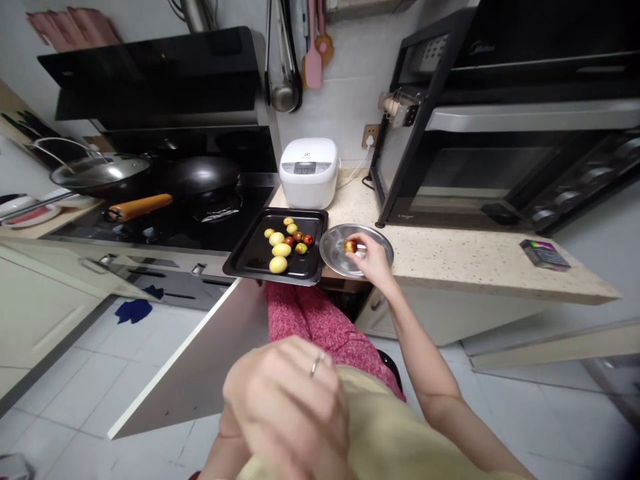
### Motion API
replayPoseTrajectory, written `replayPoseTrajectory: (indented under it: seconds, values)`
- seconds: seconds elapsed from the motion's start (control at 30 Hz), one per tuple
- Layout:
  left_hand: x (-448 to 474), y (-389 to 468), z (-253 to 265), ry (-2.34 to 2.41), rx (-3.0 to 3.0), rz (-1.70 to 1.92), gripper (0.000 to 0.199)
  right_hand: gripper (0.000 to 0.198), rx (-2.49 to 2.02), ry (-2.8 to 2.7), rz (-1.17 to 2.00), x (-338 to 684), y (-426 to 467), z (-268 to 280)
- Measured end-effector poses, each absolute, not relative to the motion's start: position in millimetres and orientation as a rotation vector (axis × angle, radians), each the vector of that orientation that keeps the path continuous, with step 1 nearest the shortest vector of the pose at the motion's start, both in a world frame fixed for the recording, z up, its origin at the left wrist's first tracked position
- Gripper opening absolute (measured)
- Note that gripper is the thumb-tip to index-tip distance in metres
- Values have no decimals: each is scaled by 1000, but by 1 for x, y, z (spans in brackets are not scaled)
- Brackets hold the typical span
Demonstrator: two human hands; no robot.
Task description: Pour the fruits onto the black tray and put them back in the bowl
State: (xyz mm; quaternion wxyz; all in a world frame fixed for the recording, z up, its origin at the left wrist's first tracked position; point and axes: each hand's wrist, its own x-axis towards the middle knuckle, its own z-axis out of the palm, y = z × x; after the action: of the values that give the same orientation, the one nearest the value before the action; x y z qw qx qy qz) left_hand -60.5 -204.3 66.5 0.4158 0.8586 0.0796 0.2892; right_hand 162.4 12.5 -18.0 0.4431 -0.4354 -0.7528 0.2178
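Between the thumb and fingers of my right hand [373, 263] is a small red-and-yellow fruit [351, 246], which looks like a jujube, held over a round metal plate [330, 257]. To the left of the plate, a black baking tray [250, 257] carries several pale yellow potatoes [281, 250] and several red-green jujubes [301, 249]. Close to the camera, in front of my body, my left hand [290, 400] is blurred, with a ring on one finger. Its fingers curl in out of sight, and whatever they may hold is hidden.
Behind the tray stands a white rice cooker [309, 175]. A wok [200, 177] and a lidded pan [103, 173] sit on the stove at left. An oven [475, 173] occupies the counter at right. A cabinet door [200, 360] hangs open beside my legs.
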Motion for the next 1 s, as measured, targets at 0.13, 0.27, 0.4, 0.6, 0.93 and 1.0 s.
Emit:
replayPoseTrajectory:
  seconds: [0.13, 0.27, 0.4, 0.6, 0.93, 1.0]
  values:
    - [-47, -162, 77, 337, 2171, 1005, 18, 29, -1165, -1957, 519, 187, 30, -21]
    - [-47, -142, 72, 848, 2223, 1036, 20, 33, -1199, -2107, 508, 192, 43, -22]
    - [-54, -113, 46, 1433, 2306, 928, 23, 34, -1218, -2244, 449, 187, 51, -24]
    - [-66, -85, 19, 1846, 2364, 797, 20, 29, -1281, -2368, 343, 183, 60, -25]
    - [-73, -72, 3, 1928, 2330, 778, 20, 32, -1298, -2395, 285, 190, 64, -23]
    - [-75, -66, -1, 1945, 2330, 783, 21, 31, -1287, -2390, 296, 191, 63, -22]
